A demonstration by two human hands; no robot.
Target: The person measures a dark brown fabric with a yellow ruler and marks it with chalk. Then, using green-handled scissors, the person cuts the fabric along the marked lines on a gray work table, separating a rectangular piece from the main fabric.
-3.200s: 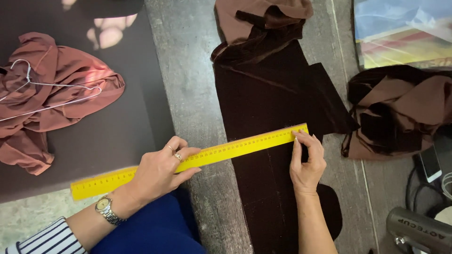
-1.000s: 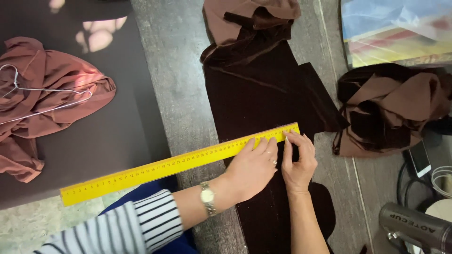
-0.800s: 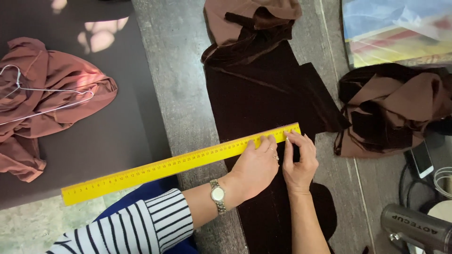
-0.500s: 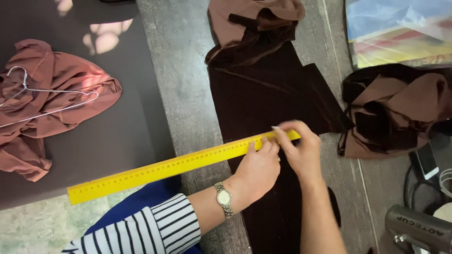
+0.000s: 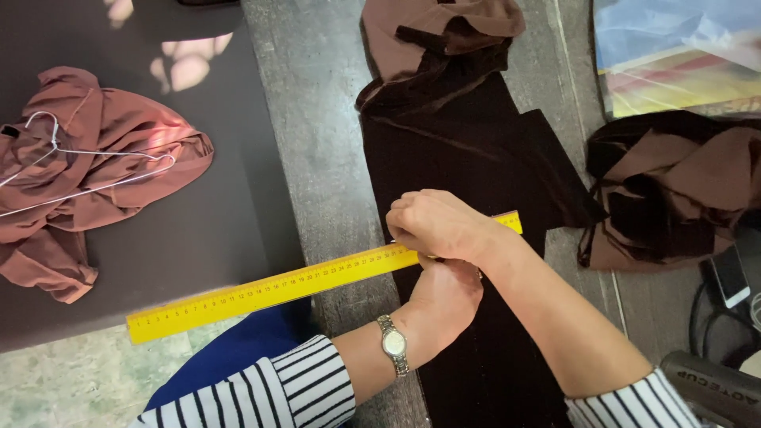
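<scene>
Ruler (image 5: 277, 289) lying long across dark velvet cloth (image 5: 468, 150), far end tilted up rightward. Pinned flat under left hand (image 5: 444, 297). Right hand (image 5: 440, 226) curled shut over ruler's edge.

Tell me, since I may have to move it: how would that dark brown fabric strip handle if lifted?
The dark brown fabric strip would likely flop and drape; it already bunches at its far end. Probably light, and sliding easily under the yellow ruler.

A tailoring workshop: cut dark velvet fabric (image 5: 468, 158), long yellow ruler (image 5: 301, 284), heaped brown garments (image 5: 87, 174), wire hanger (image 5: 71, 162).
</scene>
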